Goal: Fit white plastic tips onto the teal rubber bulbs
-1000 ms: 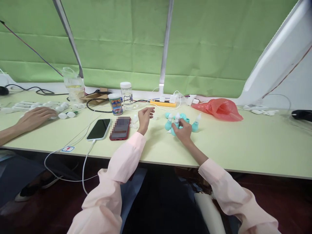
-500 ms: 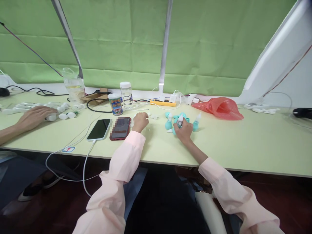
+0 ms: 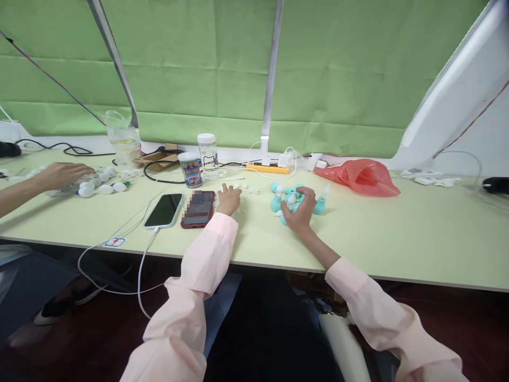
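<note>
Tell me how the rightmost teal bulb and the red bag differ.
The bulb is teal with a pale nozzle; the bag is red. The bulb is smaller than the bag. The bulb stands tip up; the bag lies crumpled. Both rest on the table.

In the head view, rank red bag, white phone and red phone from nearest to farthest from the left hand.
1. Red phone, just left of the left hand.
2. White phone, farther left.
3. Red bag, across to the right.
</note>
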